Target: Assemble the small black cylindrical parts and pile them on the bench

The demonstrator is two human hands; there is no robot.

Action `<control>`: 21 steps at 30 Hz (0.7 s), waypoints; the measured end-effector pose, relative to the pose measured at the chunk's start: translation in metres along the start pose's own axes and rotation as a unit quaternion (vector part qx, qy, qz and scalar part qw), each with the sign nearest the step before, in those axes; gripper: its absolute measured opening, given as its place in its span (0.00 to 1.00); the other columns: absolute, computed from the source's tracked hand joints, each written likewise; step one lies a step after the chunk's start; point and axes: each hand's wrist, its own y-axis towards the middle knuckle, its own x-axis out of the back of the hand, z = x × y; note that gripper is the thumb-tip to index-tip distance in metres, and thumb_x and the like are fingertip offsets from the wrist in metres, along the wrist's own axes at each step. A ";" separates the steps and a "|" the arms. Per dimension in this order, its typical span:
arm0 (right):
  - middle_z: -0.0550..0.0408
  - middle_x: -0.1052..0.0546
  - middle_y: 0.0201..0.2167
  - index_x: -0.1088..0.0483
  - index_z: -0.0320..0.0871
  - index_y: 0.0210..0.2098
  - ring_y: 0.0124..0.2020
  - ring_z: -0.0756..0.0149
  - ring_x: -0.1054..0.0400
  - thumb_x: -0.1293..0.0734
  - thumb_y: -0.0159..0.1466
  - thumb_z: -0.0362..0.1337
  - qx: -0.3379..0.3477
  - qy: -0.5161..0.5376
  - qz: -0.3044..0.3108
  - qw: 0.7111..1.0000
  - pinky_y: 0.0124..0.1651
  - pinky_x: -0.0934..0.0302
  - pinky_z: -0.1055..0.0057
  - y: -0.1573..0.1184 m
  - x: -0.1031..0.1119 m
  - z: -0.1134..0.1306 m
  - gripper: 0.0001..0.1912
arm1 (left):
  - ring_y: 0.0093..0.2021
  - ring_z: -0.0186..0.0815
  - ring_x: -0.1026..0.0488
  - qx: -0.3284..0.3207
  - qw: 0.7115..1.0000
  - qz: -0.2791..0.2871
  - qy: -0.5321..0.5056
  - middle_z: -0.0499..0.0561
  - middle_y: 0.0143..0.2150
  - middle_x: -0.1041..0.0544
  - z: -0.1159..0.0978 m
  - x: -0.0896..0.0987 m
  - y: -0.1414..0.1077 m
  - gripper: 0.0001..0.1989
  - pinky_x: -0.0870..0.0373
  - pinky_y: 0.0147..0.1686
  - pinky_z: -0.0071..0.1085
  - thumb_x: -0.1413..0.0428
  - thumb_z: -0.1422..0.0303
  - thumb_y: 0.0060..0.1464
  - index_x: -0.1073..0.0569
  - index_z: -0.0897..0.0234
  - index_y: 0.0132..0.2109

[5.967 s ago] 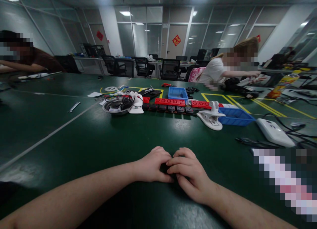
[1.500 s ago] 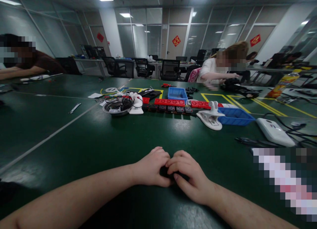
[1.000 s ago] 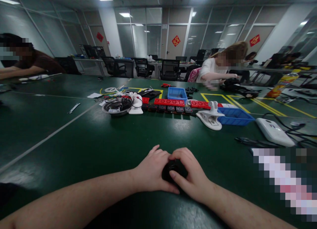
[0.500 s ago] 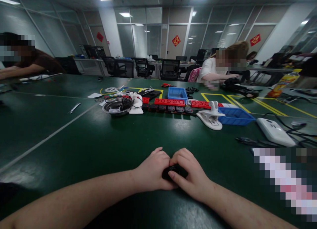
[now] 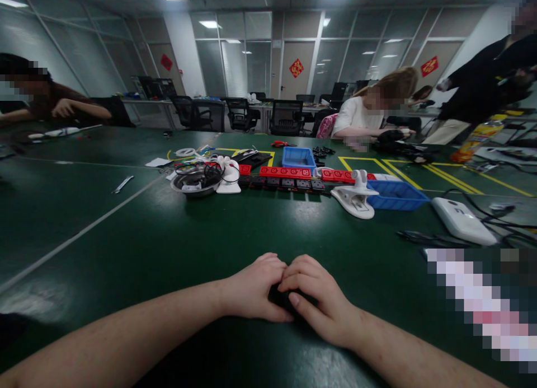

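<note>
Low over the green table (image 5: 201, 242), my left hand (image 5: 257, 287) curls around a small black object (image 5: 280, 298). From the other side, my right hand (image 5: 323, 301) closes on the same object, its fingers resting against those of the left. Most of the black object is hidden by the fingers, so its kind cannot be made out. Beyond the hands lie red socket blocks (image 5: 285, 172) and a row of black socket blocks (image 5: 296, 183).
A metal bowl of cables (image 5: 197, 192), a white clamp stand (image 5: 358, 200), blue trays (image 5: 398, 200) and a white power unit (image 5: 464, 220) stand ahead. A wrench (image 5: 123, 185) lies left. A seated person (image 5: 356, 119) works opposite; another person (image 5: 474, 91) stands at right.
My right fingers have closed further over the black object, hiding more of it. A standing person has come into view at right. The person at left has raised a hand.
</note>
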 end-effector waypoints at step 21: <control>0.53 0.32 0.28 0.35 0.42 0.31 0.33 0.63 0.39 0.39 0.60 0.39 -0.049 -0.079 -0.024 0.995 0.38 0.43 0.63 0.001 -0.004 -0.003 0.06 | 0.33 0.34 0.33 0.015 0.997 -0.041 0.058 0.44 0.27 0.32 -0.004 -0.004 0.000 0.14 0.39 0.46 0.35 0.40 0.61 0.41 0.37 0.63 0.27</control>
